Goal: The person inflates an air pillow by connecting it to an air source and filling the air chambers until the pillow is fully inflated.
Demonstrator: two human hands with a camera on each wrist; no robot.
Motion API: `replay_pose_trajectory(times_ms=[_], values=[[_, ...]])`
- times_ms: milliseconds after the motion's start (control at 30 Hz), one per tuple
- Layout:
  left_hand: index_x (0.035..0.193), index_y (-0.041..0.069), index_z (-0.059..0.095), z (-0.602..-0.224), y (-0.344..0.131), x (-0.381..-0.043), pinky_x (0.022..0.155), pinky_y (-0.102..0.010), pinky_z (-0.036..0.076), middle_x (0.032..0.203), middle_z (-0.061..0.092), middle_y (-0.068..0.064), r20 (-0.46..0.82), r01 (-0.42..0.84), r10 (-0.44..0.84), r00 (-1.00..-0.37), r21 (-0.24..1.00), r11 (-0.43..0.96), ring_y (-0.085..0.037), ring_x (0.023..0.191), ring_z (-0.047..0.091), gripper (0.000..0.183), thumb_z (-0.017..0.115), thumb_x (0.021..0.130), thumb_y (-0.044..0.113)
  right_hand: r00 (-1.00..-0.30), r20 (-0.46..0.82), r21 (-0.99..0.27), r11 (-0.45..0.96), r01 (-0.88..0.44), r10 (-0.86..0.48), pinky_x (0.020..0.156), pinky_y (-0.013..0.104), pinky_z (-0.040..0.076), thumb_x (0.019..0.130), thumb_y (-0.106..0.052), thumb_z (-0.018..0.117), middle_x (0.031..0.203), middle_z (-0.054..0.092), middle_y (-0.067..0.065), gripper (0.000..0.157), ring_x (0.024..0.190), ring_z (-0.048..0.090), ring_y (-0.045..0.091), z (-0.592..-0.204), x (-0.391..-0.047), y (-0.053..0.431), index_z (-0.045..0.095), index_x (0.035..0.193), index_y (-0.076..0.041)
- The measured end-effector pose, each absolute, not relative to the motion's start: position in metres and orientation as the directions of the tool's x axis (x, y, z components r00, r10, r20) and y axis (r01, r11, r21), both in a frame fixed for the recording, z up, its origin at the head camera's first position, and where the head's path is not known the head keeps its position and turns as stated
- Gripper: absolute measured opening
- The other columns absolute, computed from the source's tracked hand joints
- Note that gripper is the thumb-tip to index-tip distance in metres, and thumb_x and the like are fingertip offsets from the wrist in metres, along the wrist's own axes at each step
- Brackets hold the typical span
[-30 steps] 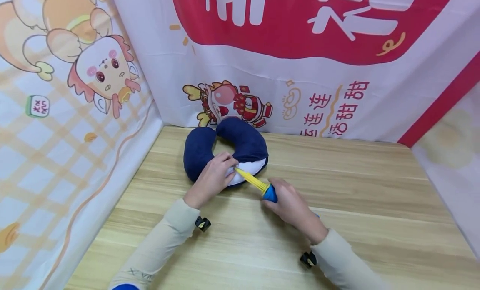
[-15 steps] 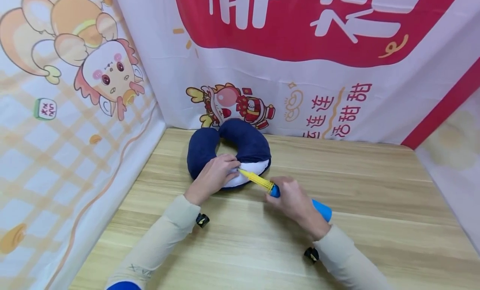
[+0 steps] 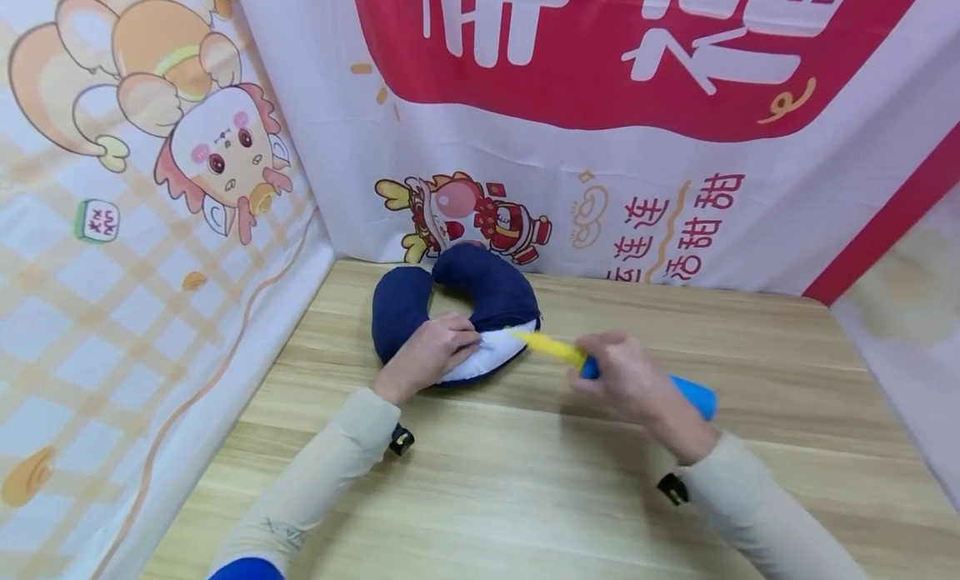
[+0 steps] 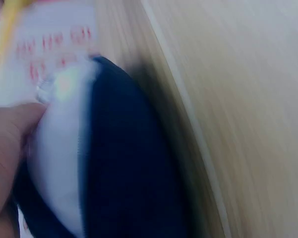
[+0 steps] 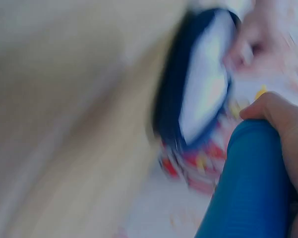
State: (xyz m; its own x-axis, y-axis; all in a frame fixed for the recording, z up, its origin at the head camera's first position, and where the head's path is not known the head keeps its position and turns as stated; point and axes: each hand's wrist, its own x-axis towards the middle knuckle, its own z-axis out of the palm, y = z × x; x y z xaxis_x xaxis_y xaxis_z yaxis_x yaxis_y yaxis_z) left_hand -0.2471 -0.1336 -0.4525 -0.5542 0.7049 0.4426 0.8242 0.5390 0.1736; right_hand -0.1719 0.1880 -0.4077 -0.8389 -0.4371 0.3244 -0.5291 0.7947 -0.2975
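A navy U-shaped neck pillow (image 3: pixel 491 284) lies on the table, its cover parted over a white inner bladder (image 3: pixel 487 355). My left hand (image 3: pixel 429 351) pinches the white part near the front middle. A small clear valve (image 4: pixel 45 90) shows by the left thumb in the left wrist view. My right hand (image 3: pixel 630 380) grips a hand air pump, whose blue barrel (image 3: pixel 696 397) sticks out behind the palm. The pump's yellow nozzle (image 3: pixel 555 347) points left, its tip overlapping the pillow's right edge in the head view. Both wrist views are blurred.
The wood-grain table (image 3: pixel 525 497) runs back to a white and red printed cloth (image 3: pixel 600 88). Another printed cloth (image 3: pixel 150 313) stands along the left side, and a white one (image 3: pixel 915 313) along the right.
My right hand has moved to the right with the pump, and the nozzle has come away from beside my left fingers. The left hand has stayed on the pillow.
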Motion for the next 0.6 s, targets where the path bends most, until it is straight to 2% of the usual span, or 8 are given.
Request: replay_pose_trajectory(times_ms=[100, 200, 433, 600], values=[[0.101, 0.006, 0.083, -0.453, -0.132, -0.247, 0.084, -0.033, 0.061, 0.097, 0.076, -0.003, 0.456, 0.811, 0.677, -0.578, 0.225, 0.540, -0.018, 0.092, 0.069, 0.009, 0.080, 0.094, 0.010, -0.857, 0.357, -0.334, 0.806, -0.489, -0.372, 0.046, 0.016, 0.046, 0.083, -0.012, 0.088, 0.080, 0.073, 0.009, 0.024, 0.056, 0.052, 0.007, -0.395, -0.175, 0.221, 0.077, 0.101, 0.000], [0.100, 0.004, 0.083, -0.447, -0.128, -0.243, 0.083, -0.035, 0.062, 0.096, 0.077, -0.005, 0.463, 0.801, 0.659, -0.593, 0.252, 0.544, -0.020, 0.091, 0.070, 0.008, 0.080, 0.094, 0.010, -0.878, 0.350, -0.324, 0.837, -0.442, -0.328, 0.046, 0.018, 0.043, 0.084, -0.018, 0.089, 0.072, 0.068, 0.005, 0.023, 0.053, 0.049, 0.008, -0.390, -0.181, 0.247, 0.077, 0.097, -0.003], [0.096, 0.004, 0.084, -0.442, -0.116, -0.229, 0.080, -0.034, 0.062, 0.094, 0.078, -0.007, 0.479, 0.760, 0.598, -0.643, 0.298, 0.578, -0.020, 0.088, 0.071, 0.006, 0.081, 0.093, 0.008, -0.932, 0.245, -0.361, 0.867, -0.344, -0.268, 0.047, 0.019, 0.045, 0.086, -0.027, 0.089, 0.079, 0.073, 0.009, 0.036, 0.055, 0.052, 0.011, -0.413, -0.186, 0.285, 0.078, 0.108, -0.001], [0.096, 0.005, 0.084, -0.440, -0.101, -0.219, 0.080, -0.033, 0.062, 0.094, 0.079, -0.006, 0.482, 0.760, 0.590, -0.648, 0.350, 0.548, -0.018, 0.088, 0.072, 0.006, 0.083, 0.091, 0.008, -0.962, 0.138, -0.389, 0.880, -0.271, -0.235, 0.047, 0.021, 0.047, 0.089, -0.029, 0.087, 0.084, 0.074, 0.012, 0.044, 0.058, 0.054, 0.013, -0.436, -0.195, 0.301, 0.076, 0.118, 0.001]])
